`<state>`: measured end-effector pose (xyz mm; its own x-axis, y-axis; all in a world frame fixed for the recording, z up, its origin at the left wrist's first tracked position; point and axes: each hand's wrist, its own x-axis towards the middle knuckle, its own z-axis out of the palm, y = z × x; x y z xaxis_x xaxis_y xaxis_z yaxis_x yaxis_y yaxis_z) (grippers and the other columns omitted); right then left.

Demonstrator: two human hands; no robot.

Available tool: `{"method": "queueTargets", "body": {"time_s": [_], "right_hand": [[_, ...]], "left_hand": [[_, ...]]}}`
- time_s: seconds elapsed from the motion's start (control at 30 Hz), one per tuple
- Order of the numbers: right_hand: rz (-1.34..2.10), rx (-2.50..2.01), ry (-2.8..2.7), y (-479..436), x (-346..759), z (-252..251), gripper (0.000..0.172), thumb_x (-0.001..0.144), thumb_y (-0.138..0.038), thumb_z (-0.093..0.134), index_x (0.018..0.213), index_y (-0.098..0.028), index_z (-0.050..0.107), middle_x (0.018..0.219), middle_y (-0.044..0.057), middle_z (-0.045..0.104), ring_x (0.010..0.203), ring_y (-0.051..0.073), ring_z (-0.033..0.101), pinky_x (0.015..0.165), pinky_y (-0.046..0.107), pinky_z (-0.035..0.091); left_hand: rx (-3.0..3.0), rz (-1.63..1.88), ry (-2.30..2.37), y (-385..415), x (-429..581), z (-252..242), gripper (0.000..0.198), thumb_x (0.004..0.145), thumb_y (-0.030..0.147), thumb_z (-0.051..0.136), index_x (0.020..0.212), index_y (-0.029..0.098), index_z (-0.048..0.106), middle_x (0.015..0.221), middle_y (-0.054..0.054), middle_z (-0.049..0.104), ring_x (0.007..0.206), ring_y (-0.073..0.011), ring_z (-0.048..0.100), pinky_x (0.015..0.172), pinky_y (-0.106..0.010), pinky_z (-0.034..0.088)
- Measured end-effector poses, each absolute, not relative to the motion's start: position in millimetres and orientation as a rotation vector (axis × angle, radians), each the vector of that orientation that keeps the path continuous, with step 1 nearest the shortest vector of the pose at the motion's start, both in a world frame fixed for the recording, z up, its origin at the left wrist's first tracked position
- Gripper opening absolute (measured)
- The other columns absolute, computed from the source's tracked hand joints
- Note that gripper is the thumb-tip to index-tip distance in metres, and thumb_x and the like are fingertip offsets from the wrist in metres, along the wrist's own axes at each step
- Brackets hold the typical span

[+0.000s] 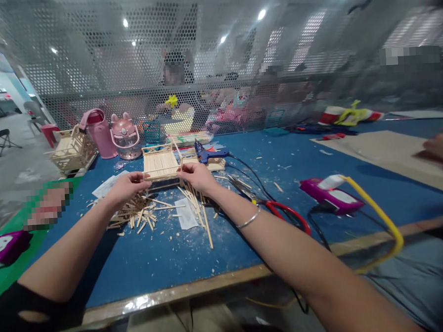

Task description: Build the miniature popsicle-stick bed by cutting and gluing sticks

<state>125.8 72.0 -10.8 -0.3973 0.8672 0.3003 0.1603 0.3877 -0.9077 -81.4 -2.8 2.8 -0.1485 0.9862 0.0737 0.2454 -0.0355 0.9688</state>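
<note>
Both of my hands hold a small model made of thin wooden sticks, with a slatted top and low rails. My left hand pinches its near left corner. At the near right corner, by an upright stick, the fingers of my right hand are closed on it. A blue hot glue gun lies just behind my right hand. Cut wooden sticks are heaped below my left hand, and longer sticks lie under my right wrist. White paper scraps rest among them.
Red-handled pliers lie right of my forearm. Near the right edge sits a purple power strip with a yellow cable. A pink bottle and another stick model stand back left. Another person's blurred hand is far right.
</note>
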Motion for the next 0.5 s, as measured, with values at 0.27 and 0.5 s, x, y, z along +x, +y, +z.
{"method": "queueTargets", "body": {"time_s": [0.27,0.5], "right_hand": [[1.068,-0.904,-1.790,70.9,125.2,-11.4,0.015,0.064,-0.030,0.059,0.069,-0.016,0.059,0.060,-0.005,0.052,0.058,0.010,0.044,0.059,0.024,0.034],[1.143,-0.869,-1.787,69.9,128.6,-12.0,0.021,0.061,-0.033,0.061,0.073,-0.017,0.057,0.057,-0.007,0.047,0.055,0.009,0.041,0.054,0.023,0.032]], "left_hand": [[1.417,1.303,1.518,-2.0,-79.1,-3.7,0.031,0.057,0.043,0.071,0.071,0.016,0.065,0.056,0.002,0.058,0.047,-0.0089,0.045,0.049,-0.023,0.035],[1.482,1.403,1.641,-3.0,-77.7,-10.8,0.027,0.061,0.042,0.068,0.072,0.017,0.069,0.065,-0.001,0.066,0.059,-0.0140,0.053,0.057,-0.026,0.038]]}}
